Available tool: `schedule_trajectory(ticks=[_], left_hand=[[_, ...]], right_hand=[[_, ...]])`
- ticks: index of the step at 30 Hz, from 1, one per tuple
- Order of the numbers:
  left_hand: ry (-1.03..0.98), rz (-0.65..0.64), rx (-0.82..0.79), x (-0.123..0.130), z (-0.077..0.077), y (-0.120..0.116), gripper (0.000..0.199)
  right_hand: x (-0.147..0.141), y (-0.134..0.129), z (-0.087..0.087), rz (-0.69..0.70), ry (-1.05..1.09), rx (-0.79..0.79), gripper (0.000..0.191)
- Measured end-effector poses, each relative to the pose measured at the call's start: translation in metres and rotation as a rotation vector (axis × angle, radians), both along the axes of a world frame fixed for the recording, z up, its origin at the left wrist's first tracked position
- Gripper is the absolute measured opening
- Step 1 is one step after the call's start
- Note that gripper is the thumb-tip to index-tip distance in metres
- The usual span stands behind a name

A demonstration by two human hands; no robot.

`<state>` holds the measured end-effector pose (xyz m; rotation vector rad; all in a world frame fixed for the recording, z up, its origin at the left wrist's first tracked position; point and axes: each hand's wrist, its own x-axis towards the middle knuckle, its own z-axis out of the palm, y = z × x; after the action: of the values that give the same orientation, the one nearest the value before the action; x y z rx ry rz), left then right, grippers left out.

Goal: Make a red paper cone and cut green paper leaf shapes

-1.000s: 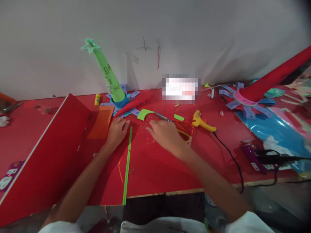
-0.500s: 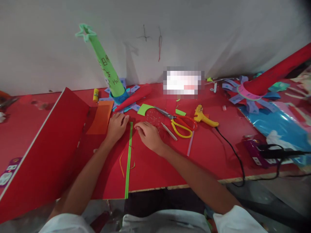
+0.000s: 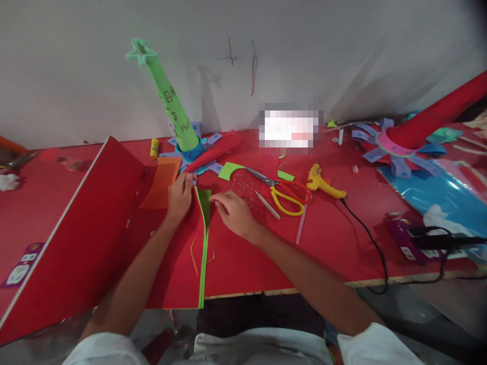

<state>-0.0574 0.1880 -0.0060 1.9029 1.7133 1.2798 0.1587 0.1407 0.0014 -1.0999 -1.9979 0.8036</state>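
While the left hand [image 3: 180, 199] seems to have its fingers closed on the lifted top corner of the red sheet [image 3: 178, 279], the right hand [image 3: 233, 212] is half curled at 3 o'clock from it, right by the green sheet [image 3: 205, 207] underneath, and in the head view I can't tell whether it's pinching that corner. The sheets lie between the forearms, near end poking past the table [image 3: 258, 274] edge. My worry: tugging one corner could crease it or skew the stack, and a bump could shift that overhang. A sweeping right arm might also knock the scissors [image 3: 277, 184], at 2 o'clock, into the glue gun [image 3: 325, 186] just beside them. Container-wise, there's a blue plastic packet [image 3: 403, 185] way out at 3 o'clock and a purple box [image 3: 399, 235] below it; can't see what's inside either.
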Motion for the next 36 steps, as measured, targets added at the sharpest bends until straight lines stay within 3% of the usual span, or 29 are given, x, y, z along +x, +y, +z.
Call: schedule_trajectory(ticks=[4, 12, 19, 22, 28, 32, 36], left_hand=[[0.023, -0.013, 0.036, 0.001, 0.001, -0.003, 0.047], [-0.009, -0.018, 0.079, 0.004, 0.005, -0.007, 0.046], [-0.116, -0.073, 0.078, 0.005, 0.002, -0.008, 0.039], [-0.107, -0.078, 0.094, 0.005, 0.003, -0.009, 0.040], [-0.030, -0.130, 0.088, 0.005, 0.007, -0.012, 0.033], [0.003, -0.170, 0.083, 0.006, 0.009, -0.013, 0.030], [-0.012, -0.190, 0.078, 0.006, 0.009, -0.012, 0.026]], right_hand=[[-0.004, -0.001, -0.002, 0.128, 0.061, 0.002, 0.028], [-0.011, -0.009, -0.007, 0.174, 0.061, -0.079, 0.027], [-0.009, -0.013, -0.010, 0.340, 0.207, -0.150, 0.058], [-0.008, -0.012, -0.008, 0.334, 0.264, -0.311, 0.061], [-0.005, -0.010, 0.000, 0.381, 0.454, -0.875, 0.058], [-0.005, -0.013, 0.005, 0.381, 0.665, -1.033, 0.052], [-0.005, -0.014, 0.009, 0.386, 0.686, -1.097, 0.047]])
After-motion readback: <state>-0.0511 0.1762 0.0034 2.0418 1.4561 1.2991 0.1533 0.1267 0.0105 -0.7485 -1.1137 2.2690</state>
